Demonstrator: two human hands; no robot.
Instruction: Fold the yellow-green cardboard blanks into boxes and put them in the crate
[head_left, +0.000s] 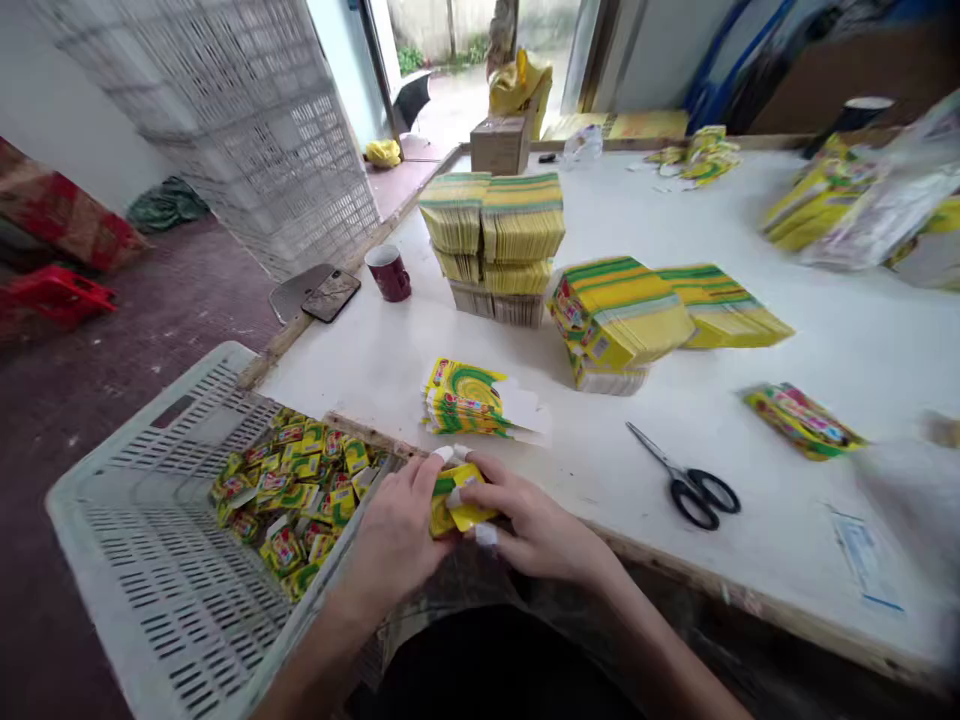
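Observation:
Both my hands close around a small yellow and green cardboard box at the table's front edge. My left hand grips its left side, while the fingers of my right hand press on its right side and top. White wrapping covers several of my fingertips. Just beyond my hands lies a fanned pile of flat printed cartons with white flaps showing. To my left, a pale plastic crate holds many small yellow and green boxes.
Stacked bundles of flat cartons stand mid-table, with more bundles beside them. Black-handled scissors lie to the right. A maroon mug and a phone sit near the left edge. A brown box stands at the back.

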